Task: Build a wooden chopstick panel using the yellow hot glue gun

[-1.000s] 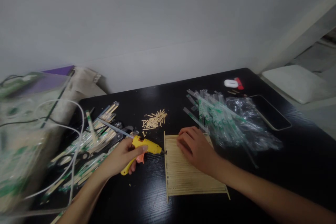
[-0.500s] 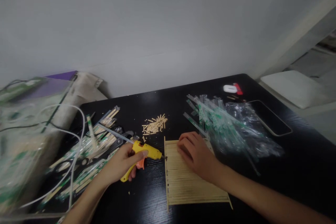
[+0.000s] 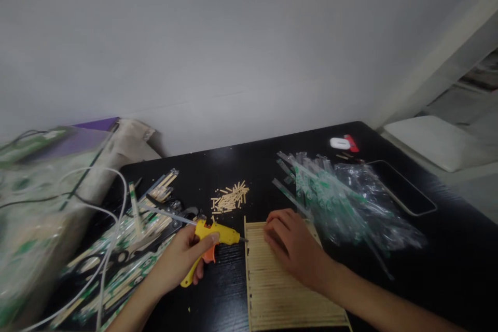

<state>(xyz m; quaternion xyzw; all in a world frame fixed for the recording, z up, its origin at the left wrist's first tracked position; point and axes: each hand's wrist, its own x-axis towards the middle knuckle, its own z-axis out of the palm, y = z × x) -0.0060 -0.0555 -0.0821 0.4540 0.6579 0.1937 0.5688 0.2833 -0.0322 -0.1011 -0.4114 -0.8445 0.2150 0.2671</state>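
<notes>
My left hand (image 3: 187, 251) grips a yellow hot glue gun (image 3: 218, 233) with an orange trigger and a glue stick coming out of its back. The gun's nozzle is at the left edge strip of a flat panel of thin wooden sticks (image 3: 284, 295), near its far end. The sticks lie side by side between long edge sticks, and dark spots run along the left edge. My right hand (image 3: 290, 241) rests on the upper right of the panel with fingers bent and close together, pressing it. Its fingertips are partly hidden.
Cut stick pieces (image 3: 231, 197) lie in a small pile behind the panel. Wrapped chopsticks (image 3: 116, 280) and scissors (image 3: 93, 264) are at left with a white cable (image 3: 116, 218). Empty wrappers (image 3: 322, 192), a phone (image 3: 400, 187) and a white case (image 3: 340, 143) are at right.
The view has tilted up, so everything sits lower in the picture. The glue gun's nozzle has shifted slightly toward the panel's far end. My right hand stays on the panel.
</notes>
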